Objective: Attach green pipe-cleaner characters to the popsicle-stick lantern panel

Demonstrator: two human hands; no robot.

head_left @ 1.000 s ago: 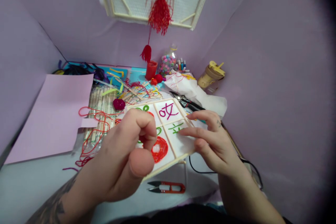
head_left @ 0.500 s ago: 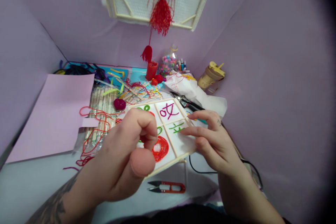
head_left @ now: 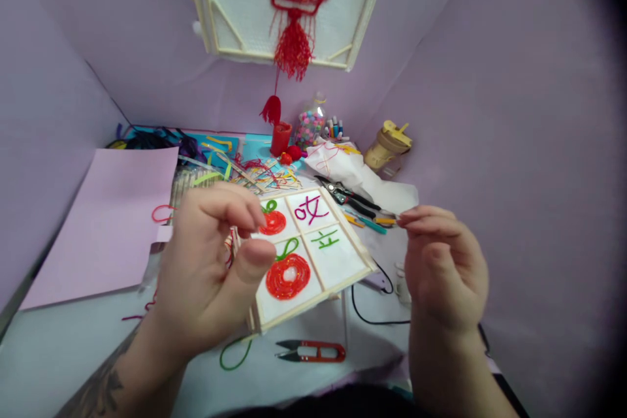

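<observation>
A wood-framed white panel (head_left: 343,260) lies tilted in the middle, split into four squares. Two squares carry red round shapes with green tops; the others bear a purple and a green character. My left hand (head_left: 215,261) hovers over the panel's left side, thumb and curled fingers apart, with nothing seen between them. To the right of the panel, my right hand (head_left: 443,261) is raised off it, its fingers bent and the thumb apart from them, holding nothing visible. Red-handled thread snips (head_left: 318,351) lie in front of the panel, beside a green loop of yarn (head_left: 236,354).
A framed lantern picture with a red tassel (head_left: 294,46) hangs above. Black-handled pruning shears (head_left: 345,194), a beige cup (head_left: 386,147), a bottle of pompoms (head_left: 309,127) and a red candle-like cylinder (head_left: 281,139) stand or lie behind. Pink card (head_left: 108,222) lies left.
My right hand has lifted off the panel and moved right. My left hand has shifted left and its fingers have spread from the thumb, uncovering more of the red shapes. The view has tilted slightly up.
</observation>
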